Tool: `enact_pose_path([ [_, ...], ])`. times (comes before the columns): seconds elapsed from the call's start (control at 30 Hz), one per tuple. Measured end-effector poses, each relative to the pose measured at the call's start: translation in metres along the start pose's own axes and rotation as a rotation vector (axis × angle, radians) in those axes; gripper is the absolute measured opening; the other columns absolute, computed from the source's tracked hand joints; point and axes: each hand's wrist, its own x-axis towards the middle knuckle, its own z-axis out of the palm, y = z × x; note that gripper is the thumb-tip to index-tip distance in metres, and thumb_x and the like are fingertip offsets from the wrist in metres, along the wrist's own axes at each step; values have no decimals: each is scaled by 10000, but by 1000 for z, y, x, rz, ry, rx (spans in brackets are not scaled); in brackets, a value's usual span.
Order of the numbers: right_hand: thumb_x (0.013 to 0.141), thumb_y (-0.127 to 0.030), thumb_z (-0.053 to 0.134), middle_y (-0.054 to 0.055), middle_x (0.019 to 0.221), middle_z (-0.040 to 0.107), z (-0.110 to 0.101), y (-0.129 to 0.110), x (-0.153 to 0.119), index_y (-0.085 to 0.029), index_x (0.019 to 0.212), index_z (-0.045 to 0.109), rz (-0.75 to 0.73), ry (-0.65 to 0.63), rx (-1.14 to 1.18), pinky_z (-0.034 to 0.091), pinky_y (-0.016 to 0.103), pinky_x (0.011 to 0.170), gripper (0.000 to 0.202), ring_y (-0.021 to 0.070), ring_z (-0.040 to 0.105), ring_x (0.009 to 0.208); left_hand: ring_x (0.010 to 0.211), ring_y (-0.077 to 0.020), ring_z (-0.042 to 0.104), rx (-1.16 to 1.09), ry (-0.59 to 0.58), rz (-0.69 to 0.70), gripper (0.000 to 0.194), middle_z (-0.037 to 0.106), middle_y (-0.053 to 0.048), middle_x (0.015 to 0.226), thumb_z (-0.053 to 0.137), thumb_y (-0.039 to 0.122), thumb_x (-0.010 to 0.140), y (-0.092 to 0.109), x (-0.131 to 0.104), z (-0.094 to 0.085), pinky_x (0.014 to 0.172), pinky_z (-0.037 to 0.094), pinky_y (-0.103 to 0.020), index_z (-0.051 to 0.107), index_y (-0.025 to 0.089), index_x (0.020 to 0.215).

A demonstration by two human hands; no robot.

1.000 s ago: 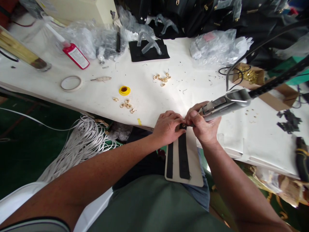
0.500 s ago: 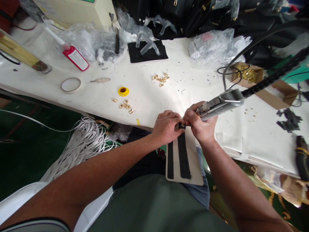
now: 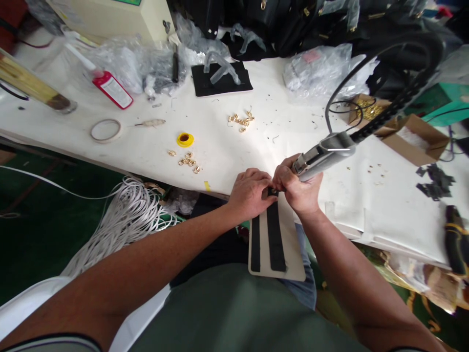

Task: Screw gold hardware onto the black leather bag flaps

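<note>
My right hand (image 3: pixel 301 185) is wrapped round a grey power screwdriver (image 3: pixel 324 155), with its cord rising to the upper right. The tool's tip is hidden by my fingers, close to a small metal fitting (image 3: pixel 273 191) on a black strap. My left hand (image 3: pixel 252 193) pinches the black strap (image 3: pixel 275 234) near its upper end, thumb on the near side. That strap lies along a beige panel (image 3: pixel 296 254) with rounded corners, beside a narrower black strip (image 3: pixel 255 244). The panel's lower part hangs past the table edge, over my lap.
Gold clasps (image 3: pixel 187 160) lie near a yellow spool (image 3: pixel 185 140); more gold hardware (image 3: pixel 242 121) sits mid-table. Further off are a red glue bottle (image 3: pixel 112 88), a tape roll (image 3: pixel 105 130) and a black panel (image 3: pixel 222 80). Cardboard boxes (image 3: pixel 415 139) and pliers (image 3: pixel 456 239) are at right.
The screwdriver's rear end has swung left and its cord now bends in a tighter arch. My right hand has shifted slightly left; my left hand keeps its hold. The whole view has shifted a little.
</note>
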Motion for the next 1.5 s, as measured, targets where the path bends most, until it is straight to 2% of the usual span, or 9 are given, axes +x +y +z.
enact_pose_path([
  [0.33,832,-273,710,-64,532,498,0,4,-1,-235,686,512,-1,13,47,397,256,428,249,112,473,443,1267,-307,565,-24,9,11,277,747,-28,1209,867,366,816,-1,-1,0,1033,447,-478,762,262,1051],
  [0.63,819,-584,816,-14,530,539,-2,-4,-1,-213,591,538,67,-79,27,410,275,464,517,130,512,482,1263,-305,571,15,17,10,281,739,-47,1218,860,352,825,0,-4,0,1035,468,-468,758,269,1074],
  [0.77,850,-690,734,-2,539,549,-12,-25,4,-221,650,564,55,83,1,413,283,450,537,155,533,482,1264,-291,577,-24,42,26,292,750,-28,1237,871,340,823,-3,-4,3,1046,465,-467,759,276,1086],
  [0.87,848,-741,698,8,595,591,-39,-36,12,-210,823,644,99,170,-296,426,287,484,534,183,565,538,1251,-291,581,-36,49,40,293,750,-28,1245,868,347,828,-5,-4,4,1053,465,-477,761,279,1093],
  [1.03,965,-623,549,117,939,740,-94,-11,16,-189,1255,675,275,-75,-1058,491,366,716,537,294,678,838,1234,-297,594,-26,36,20,286,748,-43,1239,866,338,818,-8,-3,4,1048,483,-491,756,272,1073],
  [1.2,981,-450,544,164,1279,697,-109,19,2,-227,1361,677,220,-100,-1323,501,438,892,461,348,660,1120,1216,-292,606,-14,72,28,308,730,-63,1235,886,324,795,-9,-4,5,1040,496,-473,725,242,1044],
  [1.33,936,-497,651,113,1083,758,-98,14,-32,-231,1185,754,33,81,-1198,523,398,782,379,289,694,946,1192,-278,594,-31,139,39,332,690,-80,1191,910,300,761,-8,-6,6,1047,496,-445,693,216,998],
  [1.43,881,-565,718,31,791,739,-84,11,-72,-227,1028,763,181,63,-926,497,330,607,372,206,664,643,1146,-275,591,-8,150,26,313,686,-70,1095,909,333,766,-6,-8,5,1011,497,-431,682,214,946],
  [1.5,832,-540,774,32,799,741,-73,14,-96,-200,1035,748,280,76,-696,520,320,585,397,198,677,625,1118,-276,594,33,142,12,273,693,-58,1035,886,369,799,-3,-11,4,994,487,-434,681,222,903],
])
